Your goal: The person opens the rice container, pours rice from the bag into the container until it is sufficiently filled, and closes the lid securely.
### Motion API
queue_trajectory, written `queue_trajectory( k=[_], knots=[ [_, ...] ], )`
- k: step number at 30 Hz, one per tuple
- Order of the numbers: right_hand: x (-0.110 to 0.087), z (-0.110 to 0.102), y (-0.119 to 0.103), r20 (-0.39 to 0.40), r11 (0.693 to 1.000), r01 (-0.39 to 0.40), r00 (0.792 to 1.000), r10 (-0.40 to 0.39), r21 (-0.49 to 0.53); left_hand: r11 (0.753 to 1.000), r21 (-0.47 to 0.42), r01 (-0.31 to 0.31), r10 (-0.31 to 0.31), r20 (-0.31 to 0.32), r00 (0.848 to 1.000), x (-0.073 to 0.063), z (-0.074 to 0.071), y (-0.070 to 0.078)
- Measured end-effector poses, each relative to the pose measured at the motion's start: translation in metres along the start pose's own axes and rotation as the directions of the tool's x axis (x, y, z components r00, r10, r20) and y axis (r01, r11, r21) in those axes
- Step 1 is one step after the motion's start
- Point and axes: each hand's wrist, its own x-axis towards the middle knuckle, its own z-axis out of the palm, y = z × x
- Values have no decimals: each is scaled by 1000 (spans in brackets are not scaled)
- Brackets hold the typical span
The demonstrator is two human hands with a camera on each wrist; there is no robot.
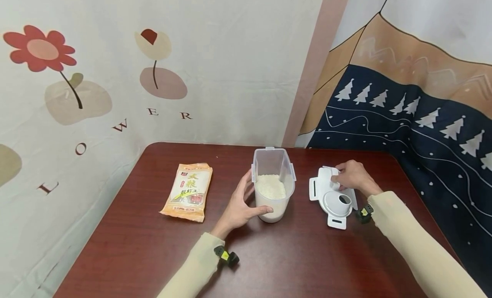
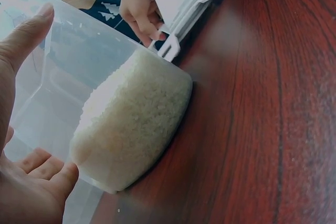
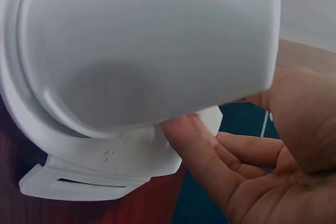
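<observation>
A clear plastic container [image 1: 273,195], partly filled with white rice [image 2: 136,108], stands upright on the table, its open top facing up. My left hand [image 1: 240,202] holds its left side, thumb in front and fingers behind. To the right lies a white lid [image 1: 324,191] with a round spout and clip tabs along its edges. My right hand [image 1: 354,176] grips this lid at its far right part. In the right wrist view, the white spout hides some of the right fingers [image 3: 205,156], which press at the lid's edge.
An orange and white food packet [image 1: 188,191] lies flat on the left of the dark red wooden table [image 1: 253,264]. A patterned cloth [image 1: 230,67] hangs behind the table's back edge, and a navy cloth with trees [image 1: 384,114] hangs along the right.
</observation>
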Motion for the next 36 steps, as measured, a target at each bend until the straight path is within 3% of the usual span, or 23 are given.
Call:
queue_trajectory(
  k=[8, 18, 29, 36],
  knots=[
    [-7, -12, -6, -23, 998, -13, 1000, 14, 54, 1000, -16, 5, -5, -1, 1000, 0, 1, 0],
    [-25, -39, -29, -96, 995, 51, 994, -43, 83, 1000, 7, 16, -16, -3, 1000, 0, 0, -1],
    [-49, -58, -59, -201, 982, 136, 974, -108, 134, 999, -25, 24, -23, 4, 1000, -2, 1, 16],
    [-58, -63, -84, -204, 972, 171, 969, -137, 160, 1000, -8, -3, 3, -6, 1000, 0, 1, 6]
  ],
)
